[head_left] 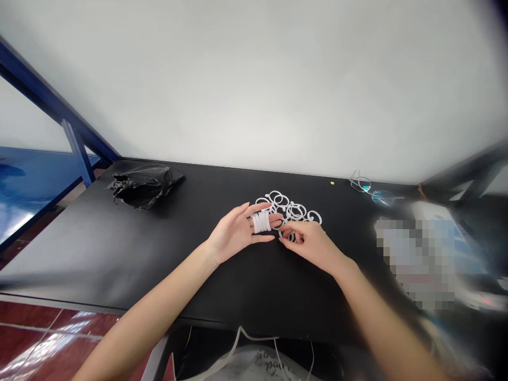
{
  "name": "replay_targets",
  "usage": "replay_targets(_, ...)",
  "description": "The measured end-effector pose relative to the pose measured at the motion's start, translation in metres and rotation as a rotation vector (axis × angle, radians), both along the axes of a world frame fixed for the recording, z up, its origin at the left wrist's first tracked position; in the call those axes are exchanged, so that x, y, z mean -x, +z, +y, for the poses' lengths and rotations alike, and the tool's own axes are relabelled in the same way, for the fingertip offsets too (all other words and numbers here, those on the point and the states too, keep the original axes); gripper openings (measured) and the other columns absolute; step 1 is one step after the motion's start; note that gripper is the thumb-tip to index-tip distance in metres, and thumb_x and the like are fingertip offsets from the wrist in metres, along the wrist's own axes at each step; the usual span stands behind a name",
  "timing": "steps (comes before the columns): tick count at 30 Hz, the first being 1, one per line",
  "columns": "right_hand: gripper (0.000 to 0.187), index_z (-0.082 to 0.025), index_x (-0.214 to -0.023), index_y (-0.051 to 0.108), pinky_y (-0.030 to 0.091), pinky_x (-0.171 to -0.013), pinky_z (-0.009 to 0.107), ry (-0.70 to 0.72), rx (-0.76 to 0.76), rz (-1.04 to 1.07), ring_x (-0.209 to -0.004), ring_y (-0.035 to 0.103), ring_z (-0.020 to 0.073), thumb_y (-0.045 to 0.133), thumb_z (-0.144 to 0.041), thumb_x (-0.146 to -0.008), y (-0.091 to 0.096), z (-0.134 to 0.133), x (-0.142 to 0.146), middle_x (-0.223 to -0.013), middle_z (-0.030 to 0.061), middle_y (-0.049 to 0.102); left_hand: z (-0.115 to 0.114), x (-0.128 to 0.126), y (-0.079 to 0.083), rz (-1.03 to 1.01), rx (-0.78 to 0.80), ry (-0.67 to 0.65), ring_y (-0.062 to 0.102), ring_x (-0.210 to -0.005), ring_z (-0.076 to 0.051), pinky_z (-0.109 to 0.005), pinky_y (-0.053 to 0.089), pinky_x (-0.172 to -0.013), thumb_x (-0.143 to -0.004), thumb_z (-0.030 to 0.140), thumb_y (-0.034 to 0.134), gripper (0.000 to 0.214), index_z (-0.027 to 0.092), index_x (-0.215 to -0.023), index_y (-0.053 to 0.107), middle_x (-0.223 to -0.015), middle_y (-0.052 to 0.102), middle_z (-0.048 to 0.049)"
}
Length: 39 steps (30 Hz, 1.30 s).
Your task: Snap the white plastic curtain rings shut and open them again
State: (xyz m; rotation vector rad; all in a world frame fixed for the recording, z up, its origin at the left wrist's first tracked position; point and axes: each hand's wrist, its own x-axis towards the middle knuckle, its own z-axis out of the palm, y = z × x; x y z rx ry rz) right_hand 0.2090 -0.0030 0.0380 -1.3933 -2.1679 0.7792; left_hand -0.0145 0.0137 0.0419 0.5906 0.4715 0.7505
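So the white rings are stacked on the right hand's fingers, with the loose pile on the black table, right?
No: the head view shows the stacked rings on fingers of the left hand. The loose pile is on the black table.

White wall behind black table (red tiled floor below).
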Motion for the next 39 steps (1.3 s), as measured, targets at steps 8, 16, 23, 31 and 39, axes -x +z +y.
replay_targets(8,0.026,-0.016,-0.083,0.071,0.041,-0.036,0.020,-0.219,0.241,0.621,-0.047,0.057,0.0101,0.079,-0.037,-0.072,0.011,0.007,-0.011,-0.068,0.0041,0.069,0.000,-0.001,-0.003,0.107,-0.019,0.033,0.055,-0.123,-0.032,-0.045,0.049,-0.094,-0.093,0.040,0.053,0.037,0.016,-0.120,0.060,-0.124,0.064,-0.0181)
replay_targets(16,0.016,-0.021,-0.084,0.075,0.054,-0.044,0.024,-0.132,0.211,0.726,-0.059,0.068,0.0156,0.080,-0.030,-0.072,0.008,0.000,0.001,-0.079,0.0054,0.076,-0.003,-0.005,-0.007,0.056,0.000,-0.030,0.055,-0.121,-0.032,-0.045,0.049,-0.093,-0.093,0.043,0.051,0.040,0.016,-0.121,0.060,-0.122,0.064,-0.0174)
replay_targets(23,0.015,-0.019,-0.085,0.074,0.053,-0.044,0.024,-0.204,0.141,0.733,-0.057,0.067,0.0151,0.077,-0.032,-0.077,0.006,0.002,-0.005,-0.077,0.0058,0.075,-0.002,-0.003,-0.006,0.031,0.010,-0.024,0.055,-0.122,-0.031,-0.043,0.050,-0.093,-0.094,0.044,0.048,0.041,0.015,-0.122,0.059,-0.124,0.063,-0.0186)
replay_targets(31,0.018,-0.018,-0.093,0.070,0.053,-0.049,0.024,-0.163,0.187,0.605,-0.062,0.064,0.0141,0.072,-0.032,-0.080,0.001,0.001,0.000,-0.081,0.0053,0.070,-0.007,-0.007,-0.006,0.129,-0.273,-0.001,0.061,-0.114,-0.029,-0.040,0.053,-0.092,-0.094,0.033,0.056,0.029,0.014,-0.109,0.071,-0.117,0.068,-0.0154)
replay_targets(39,0.030,-0.021,-0.112,0.063,0.052,-0.060,0.026,0.060,0.409,0.648,-0.073,0.063,0.0150,0.063,-0.036,-0.087,-0.002,-0.008,0.022,-0.096,0.0059,0.067,-0.020,-0.007,0.006,0.112,-0.570,-0.148,0.071,-0.094,-0.027,-0.039,0.057,-0.086,-0.091,0.038,0.059,0.032,0.012,-0.095,0.078,-0.100,0.075,-0.0147)
